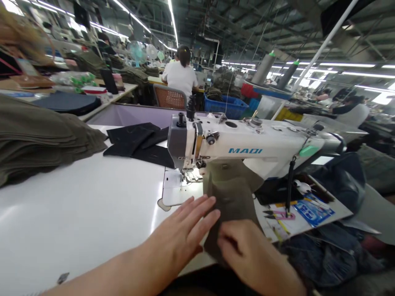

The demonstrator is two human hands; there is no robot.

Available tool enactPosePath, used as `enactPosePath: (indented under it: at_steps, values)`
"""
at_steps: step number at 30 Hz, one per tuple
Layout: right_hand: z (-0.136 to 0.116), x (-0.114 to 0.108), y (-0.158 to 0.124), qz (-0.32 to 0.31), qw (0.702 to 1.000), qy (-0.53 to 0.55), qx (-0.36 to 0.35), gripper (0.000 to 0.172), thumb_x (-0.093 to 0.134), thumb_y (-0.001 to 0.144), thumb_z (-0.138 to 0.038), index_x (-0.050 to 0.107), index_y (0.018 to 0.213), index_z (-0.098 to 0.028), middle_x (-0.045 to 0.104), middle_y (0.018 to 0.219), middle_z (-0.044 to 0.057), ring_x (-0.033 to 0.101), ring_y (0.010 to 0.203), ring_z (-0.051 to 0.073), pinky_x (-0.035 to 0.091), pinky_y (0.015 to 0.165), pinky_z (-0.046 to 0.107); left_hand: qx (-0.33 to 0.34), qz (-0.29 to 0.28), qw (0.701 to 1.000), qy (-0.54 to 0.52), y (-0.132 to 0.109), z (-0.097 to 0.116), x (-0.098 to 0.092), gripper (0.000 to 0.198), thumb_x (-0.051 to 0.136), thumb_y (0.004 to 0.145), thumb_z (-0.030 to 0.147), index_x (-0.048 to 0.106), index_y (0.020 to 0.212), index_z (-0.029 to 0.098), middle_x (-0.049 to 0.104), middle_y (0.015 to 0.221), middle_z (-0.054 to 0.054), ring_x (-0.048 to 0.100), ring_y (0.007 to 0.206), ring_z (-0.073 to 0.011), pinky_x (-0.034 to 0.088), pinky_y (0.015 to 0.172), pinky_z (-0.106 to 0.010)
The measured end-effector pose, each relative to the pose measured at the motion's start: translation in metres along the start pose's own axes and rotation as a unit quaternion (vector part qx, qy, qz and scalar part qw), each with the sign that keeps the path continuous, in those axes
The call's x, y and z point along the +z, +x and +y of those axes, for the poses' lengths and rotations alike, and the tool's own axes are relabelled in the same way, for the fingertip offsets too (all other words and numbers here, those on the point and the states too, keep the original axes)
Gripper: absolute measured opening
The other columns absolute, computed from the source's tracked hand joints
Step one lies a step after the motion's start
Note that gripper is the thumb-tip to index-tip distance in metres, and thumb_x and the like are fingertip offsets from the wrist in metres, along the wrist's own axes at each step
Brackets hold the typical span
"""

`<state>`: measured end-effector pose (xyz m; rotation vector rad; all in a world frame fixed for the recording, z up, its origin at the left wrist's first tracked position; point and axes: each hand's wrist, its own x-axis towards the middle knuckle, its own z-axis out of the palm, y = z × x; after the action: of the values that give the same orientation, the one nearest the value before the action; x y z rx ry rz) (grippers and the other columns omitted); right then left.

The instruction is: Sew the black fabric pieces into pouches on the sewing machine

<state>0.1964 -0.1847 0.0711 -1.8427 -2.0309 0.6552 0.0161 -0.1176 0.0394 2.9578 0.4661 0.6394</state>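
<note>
A small olive-green fabric piece (231, 198) lies on the white sewing table (92, 205), running under the white MAQI sewing machine (247, 150) toward its needle area (193, 174). My left hand (185, 232) rests flat on the fabric's left edge, fingers stretched out. My right hand (247, 253) is closed in a pinch on the fabric's near edge.
Dark navy fabric pieces (138, 142) lie behind the machine head. A stack of olive fabric (40, 135) sits at the left. Scissors, pens and a blue label (313, 211) lie on a tray at the right. A person in white (180, 76) sits ahead at another station.
</note>
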Motion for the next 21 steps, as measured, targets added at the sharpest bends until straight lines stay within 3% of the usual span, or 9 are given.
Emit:
enactPosePath:
  at_steps: [3, 6, 10, 13, 15, 18, 21]
  values:
    - [-0.019, 0.029, -0.006, -0.11, 0.991, 0.046, -0.059, 0.014, 0.054, 0.071, -0.008, 0.062, 0.063, -0.016, 0.065, 0.066, 0.0, 0.058, 0.06, 0.012, 0.033, 0.051, 0.019, 0.037, -0.101, 0.991, -0.074, -0.003, 0.0, 0.012, 0.029, 0.05, 0.075, 0.009, 0.056, 0.103, 0.013, 0.055, 0.119, -0.01, 0.049, 0.112, -0.0221, 0.035, 0.101, -0.04]
    - [-0.01, 0.028, -0.006, -0.154, 0.976, 0.113, -0.105, 0.011, 0.066, 0.071, -0.017, 0.066, 0.081, -0.019, 0.067, 0.077, -0.001, 0.061, 0.071, 0.012, 0.04, 0.062, 0.016, -0.021, -0.139, 0.984, -0.112, -0.032, -0.017, 0.01, 0.023, 0.044, 0.075, 0.006, 0.061, 0.086, 0.018, 0.062, 0.11, -0.006, 0.055, 0.104, -0.0184, 0.041, 0.095, -0.032]
    - [0.023, 0.008, -0.008, -0.129, 0.974, 0.145, -0.121, 0.062, 0.077, 0.058, -0.037, 0.056, 0.114, -0.023, 0.059, 0.113, 0.004, 0.055, 0.103, 0.02, 0.04, 0.088, 0.024, -0.195, -0.102, 0.967, -0.127, -0.09, -0.038, -0.012, 0.036, 0.036, 0.072, 0.004, 0.06, 0.093, 0.021, 0.059, 0.115, -0.003, 0.057, 0.102, -0.0155, 0.047, 0.085, -0.024]
    - [0.036, 0.008, -0.003, -0.157, 0.969, 0.112, -0.154, 0.077, 0.075, 0.06, -0.041, 0.044, 0.128, -0.021, 0.047, 0.129, 0.009, 0.043, 0.118, 0.025, 0.032, 0.1, 0.034, -0.296, -0.071, 0.941, -0.15, -0.119, -0.041, -0.024, 0.032, 0.04, 0.076, 0.012, 0.061, 0.096, 0.025, 0.059, 0.115, 0.0, 0.058, 0.102, -0.0162, 0.046, 0.086, -0.023]
    - [0.033, 0.018, 0.005, -0.118, 0.974, 0.114, -0.156, 0.06, 0.069, 0.069, -0.037, 0.049, 0.123, -0.02, 0.049, 0.127, 0.009, 0.044, 0.117, 0.025, 0.033, 0.1, 0.035, -0.343, -0.04, 0.925, -0.155, -0.127, -0.039, -0.026, 0.031, 0.04, 0.077, 0.017, 0.062, 0.098, 0.026, 0.059, 0.115, 0.001, 0.058, 0.101, -0.0168, 0.046, 0.087, -0.023]
    - [0.021, 0.038, 0.024, -0.006, 0.976, 0.179, -0.123, 0.021, 0.053, 0.082, -0.024, 0.062, 0.1, -0.019, 0.06, 0.109, 0.008, 0.055, 0.102, 0.02, 0.042, 0.089, 0.03, -0.381, 0.011, 0.915, -0.132, -0.123, -0.038, -0.022, 0.033, 0.038, 0.072, 0.015, 0.063, 0.091, 0.023, 0.061, 0.111, 0.001, 0.06, 0.095, -0.0172, 0.047, 0.083, -0.023]
    - [0.014, 0.057, 0.041, 0.047, 0.964, 0.257, -0.048, 0.014, 0.05, 0.083, -0.023, 0.061, 0.089, -0.018, 0.065, 0.087, 0.005, 0.06, 0.083, 0.018, 0.048, 0.075, 0.027, -0.396, 0.035, 0.913, -0.095, -0.116, -0.041, -0.015, 0.03, 0.037, 0.072, 0.018, 0.062, 0.086, 0.021, 0.065, 0.096, -0.001, 0.063, 0.082, -0.0172, 0.05, 0.072, -0.023]
